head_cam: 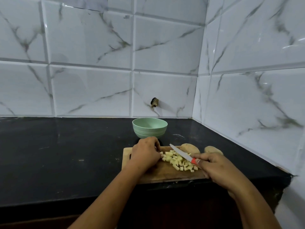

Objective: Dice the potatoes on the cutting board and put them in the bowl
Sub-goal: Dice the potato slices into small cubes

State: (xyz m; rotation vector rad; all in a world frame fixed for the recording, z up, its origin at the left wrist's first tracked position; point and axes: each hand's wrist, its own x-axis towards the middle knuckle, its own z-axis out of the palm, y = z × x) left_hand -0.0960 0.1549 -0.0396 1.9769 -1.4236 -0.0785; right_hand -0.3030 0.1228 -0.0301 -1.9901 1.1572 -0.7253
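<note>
My right hand (212, 166) grips knife (180, 153) handle; left hand (145, 154) curled, hold unclear. Dice (178, 161) at left fingertips: light, loose, likely slippery; I'd scoop, not pinch.

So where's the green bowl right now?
In the head view the green bowl stands on the black counter just behind the cutting board, beyond the left hand.

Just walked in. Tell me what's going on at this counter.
A person is dicing potato on a wooden cutting board. The right hand grips a red-handled knife, blade over the pile of diced potato; the left hand curls against the pile's left side, its grip hidden. Two whole potatoes lie by the board's far right corner. The green bowl behind shows no potato yet.
</note>
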